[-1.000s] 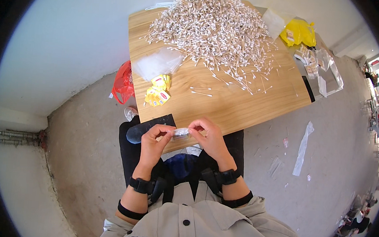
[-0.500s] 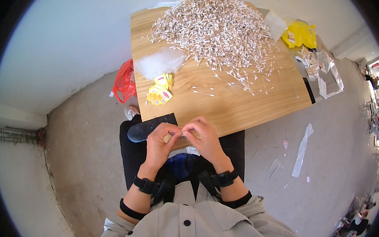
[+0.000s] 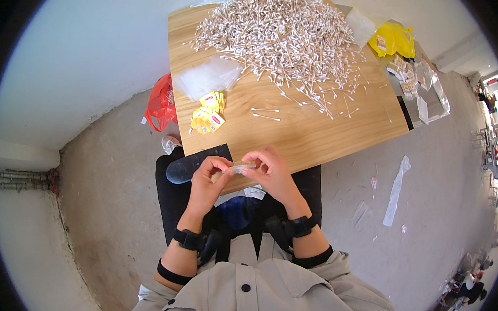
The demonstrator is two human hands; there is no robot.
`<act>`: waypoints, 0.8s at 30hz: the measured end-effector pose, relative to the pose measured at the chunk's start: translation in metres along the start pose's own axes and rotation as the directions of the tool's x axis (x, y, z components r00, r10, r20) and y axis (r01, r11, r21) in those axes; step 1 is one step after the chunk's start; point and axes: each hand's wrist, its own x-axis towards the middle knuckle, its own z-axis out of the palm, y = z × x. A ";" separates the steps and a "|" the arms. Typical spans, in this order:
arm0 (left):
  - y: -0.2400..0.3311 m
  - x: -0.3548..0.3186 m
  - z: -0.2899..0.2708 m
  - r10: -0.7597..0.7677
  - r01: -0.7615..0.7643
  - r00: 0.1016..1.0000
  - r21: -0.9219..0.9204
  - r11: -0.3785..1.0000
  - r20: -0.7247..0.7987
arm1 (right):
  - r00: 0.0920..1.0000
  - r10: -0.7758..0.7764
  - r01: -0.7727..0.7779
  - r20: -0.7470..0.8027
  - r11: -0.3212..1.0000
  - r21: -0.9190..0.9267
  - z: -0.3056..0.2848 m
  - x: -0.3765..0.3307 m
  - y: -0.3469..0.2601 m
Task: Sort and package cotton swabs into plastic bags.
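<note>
My left hand [image 3: 207, 178] and my right hand [image 3: 271, 171] meet at the near edge of a wooden table [image 3: 318, 137]. Both pinch a small clear plastic bag [image 3: 238, 167] held between their fingertips. What is inside the bag is too small to tell. A big heap of white cotton swabs [image 3: 279, 32] covers the far half of the table. Two loose swabs [image 3: 266, 114] lie closer to me.
A stack of clear bags [image 3: 208, 76] and small yellow labels [image 3: 208, 116] lie at the table's left. A yellow bag [image 3: 393, 42] and clear packets [image 3: 421, 89] sit at the far right. A red bag [image 3: 161, 104] hangs left of the table. White scraps [image 3: 396, 190] litter the concrete floor.
My hands have drawn closer together on the small clear bag and stayed at the table's near edge. The view has shifted slightly.
</note>
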 end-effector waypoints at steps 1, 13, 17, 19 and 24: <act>-0.009 -0.001 0.007 -0.048 0.044 0.999 -0.229 0.972 -0.010 | 0.992 0.116 -0.121 0.040 0.981 0.150 0.005 0.000 0.000; -0.023 0.005 0.040 -0.150 0.083 0.979 -0.401 0.913 -0.140 | 0.993 0.049 -0.043 -0.105 0.997 0.059 0.039 -0.002 0.028; -0.023 0.006 0.039 -0.175 0.113 0.972 -0.343 0.933 -0.155 | 0.994 0.073 -0.067 -0.084 0.995 0.074 0.037 0.001 0.028; -0.022 0.006 0.040 -0.195 0.135 0.970 -0.344 0.929 -0.144 | 0.994 0.068 -0.061 -0.088 0.995 0.077 0.036 0.001 0.032; -0.026 0.002 0.046 0.026 -0.057 0.979 -0.151 0.987 -0.203 | 0.992 0.101 -0.095 -0.079 0.992 0.077 0.039 -0.002 0.032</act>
